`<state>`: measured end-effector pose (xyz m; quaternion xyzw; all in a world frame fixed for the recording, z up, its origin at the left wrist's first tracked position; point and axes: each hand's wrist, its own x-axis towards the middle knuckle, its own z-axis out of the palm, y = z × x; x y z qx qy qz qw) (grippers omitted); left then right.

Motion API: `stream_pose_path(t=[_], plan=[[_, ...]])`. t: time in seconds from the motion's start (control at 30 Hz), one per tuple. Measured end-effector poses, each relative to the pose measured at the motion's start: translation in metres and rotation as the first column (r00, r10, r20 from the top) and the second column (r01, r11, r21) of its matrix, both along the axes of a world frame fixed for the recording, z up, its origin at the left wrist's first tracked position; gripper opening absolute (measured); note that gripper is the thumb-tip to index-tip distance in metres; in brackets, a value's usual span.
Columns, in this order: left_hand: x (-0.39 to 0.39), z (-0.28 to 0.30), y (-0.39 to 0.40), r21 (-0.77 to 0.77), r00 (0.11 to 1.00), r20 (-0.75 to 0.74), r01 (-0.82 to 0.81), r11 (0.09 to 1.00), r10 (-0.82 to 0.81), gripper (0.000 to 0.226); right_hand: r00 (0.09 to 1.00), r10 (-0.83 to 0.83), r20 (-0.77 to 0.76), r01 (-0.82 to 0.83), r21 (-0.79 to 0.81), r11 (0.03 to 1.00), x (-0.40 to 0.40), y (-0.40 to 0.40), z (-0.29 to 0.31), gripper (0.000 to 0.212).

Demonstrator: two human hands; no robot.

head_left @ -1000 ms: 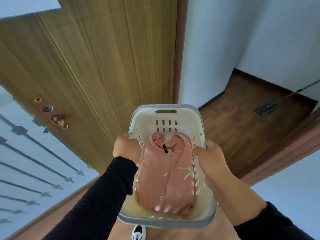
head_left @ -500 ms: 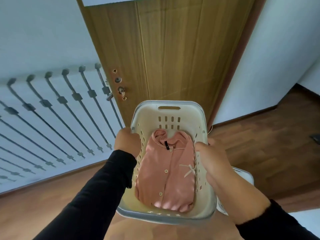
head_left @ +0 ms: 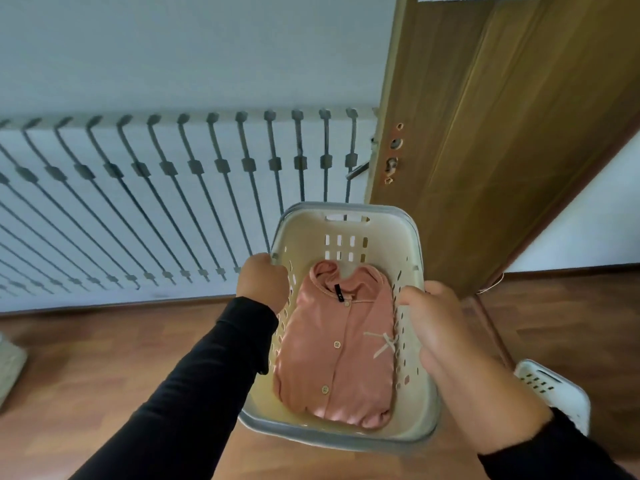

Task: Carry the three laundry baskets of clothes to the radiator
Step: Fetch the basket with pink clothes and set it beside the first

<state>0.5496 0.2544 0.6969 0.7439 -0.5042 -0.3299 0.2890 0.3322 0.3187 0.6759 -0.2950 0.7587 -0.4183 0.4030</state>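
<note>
I hold a cream laundry basket (head_left: 346, 233) with a grey rim above the wooden floor. A folded pink buttoned garment (head_left: 337, 344) lies inside it. My left hand (head_left: 263, 280) grips the basket's left rim. My right hand (head_left: 440, 327) grips its right rim. The white radiator (head_left: 145, 202) with dark vertical bars spans the wall ahead and to the left. A second white basket (head_left: 554, 393) stands on the floor at the lower right, partly hidden by my right arm.
An open wooden door (head_left: 485, 140) stands right of the radiator, its edge close to the held basket. A pale object (head_left: 8, 368) lies on the floor at the far left edge. Wooden floor (head_left: 104, 358) stretches below the radiator.
The view has swung left: the door moved from centre to the right and the radiator now fills the left and middle. Both hands keep the same grip on the basket.
</note>
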Motion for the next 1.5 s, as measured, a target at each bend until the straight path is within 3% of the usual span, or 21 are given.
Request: stream_pose_path(t=[0.17, 0.3, 0.53, 0.7, 0.8, 0.97, 1.1, 1.33, 1.5], plan=[[0.097, 0.005, 0.009, 0.020, 0.997, -0.019, -0.080, 0.997, 0.080, 0.017, 0.995, 0.079, 0.065, -0.078, -0.026, 0.997, 0.091, -0.012, -0.008, 0.026], [0.161, 0.006, 0.019, 0.016, 0.987, -0.037, -0.156, 0.988, 0.156, 0.017, 0.981, 0.171, 0.089, -0.168, -0.040, 0.985, 0.153, -0.022, -0.009, 0.038], [0.236, -0.001, 0.029, 0.022, 0.943, -0.083, -0.322, 0.946, 0.323, 0.012, 0.926, 0.361, 0.113, -0.358, -0.048, 0.932, 0.222, -0.051, -0.008, 0.023], [0.270, -0.007, 0.030, 0.062, 0.898, -0.046, -0.436, 0.898, 0.438, 0.027, 0.869, 0.484, 0.097, -0.482, -0.049, 0.875, 0.258, -0.083, -0.011, 0.006], [0.291, -0.004, 0.028, 0.073, 0.860, -0.017, -0.507, 0.859, 0.510, 0.015, 0.823, 0.558, 0.103, -0.557, -0.043, 0.830, 0.285, -0.107, -0.009, 0.017], [0.320, 0.004, 0.032, -0.002, 0.796, -0.001, -0.605, 0.796, 0.605, 0.034, 0.768, 0.637, 0.073, -0.634, -0.056, 0.771, 0.322, -0.126, -0.003, 0.005], [0.347, 0.006, 0.045, 0.015, 0.779, 0.013, -0.627, 0.779, 0.627, 0.016, 0.703, 0.705, 0.087, -0.702, -0.071, 0.709, 0.359, -0.130, 0.003, 0.017], [0.409, 0.004, 0.069, 0.029, 0.712, 0.011, -0.702, 0.712, 0.702, 0.015, 0.648, 0.759, 0.066, -0.758, -0.041, 0.651, 0.432, -0.117, 0.006, 0.014], [0.478, -0.002, 0.086, 0.018, 0.703, -0.057, -0.710, 0.704, 0.709, 0.019, 0.669, 0.741, 0.060, -0.740, -0.039, 0.672, 0.497, -0.098, -0.002, 0.013]])
